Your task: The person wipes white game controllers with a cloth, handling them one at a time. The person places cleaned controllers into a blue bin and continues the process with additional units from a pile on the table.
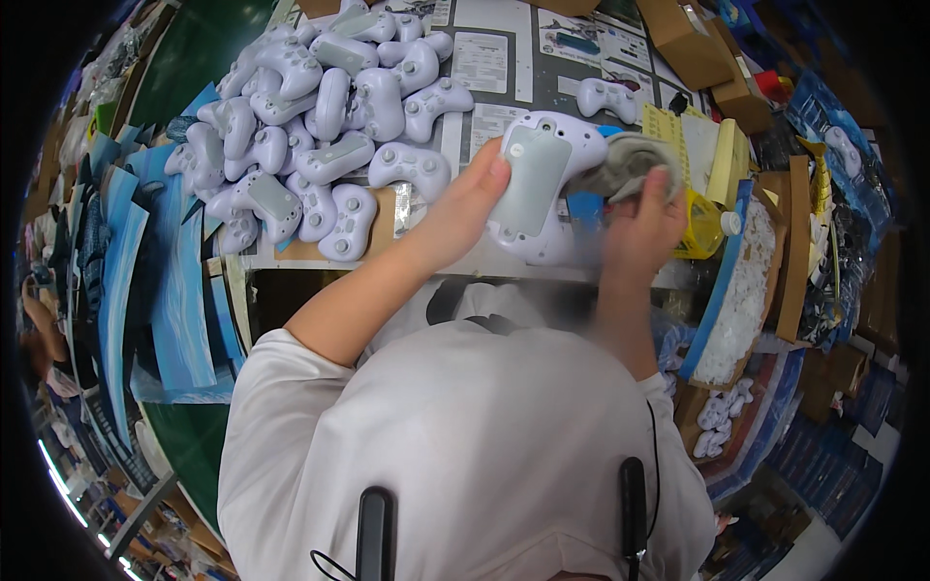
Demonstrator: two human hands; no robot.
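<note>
One white controller (557,228) in hand, back with grey panel facing up, over the front edge of the worktable, in front of the wearer. One grey cloth (620,160) just beside its right side; can't tell if touching. Heap of white controllers (378,102) on table at left, roughly two dozen, overlaps prevent exact count. One lone controller (608,100) farther back, right of heap. One yellow container (699,228) right of the hands. Left hand (460,213): partly closed, gripping controller's left side, thumb at panel edge, other fingers hidden. Right hand (647,228): motion-blurred, fingers curled, gripping cloth.
</note>
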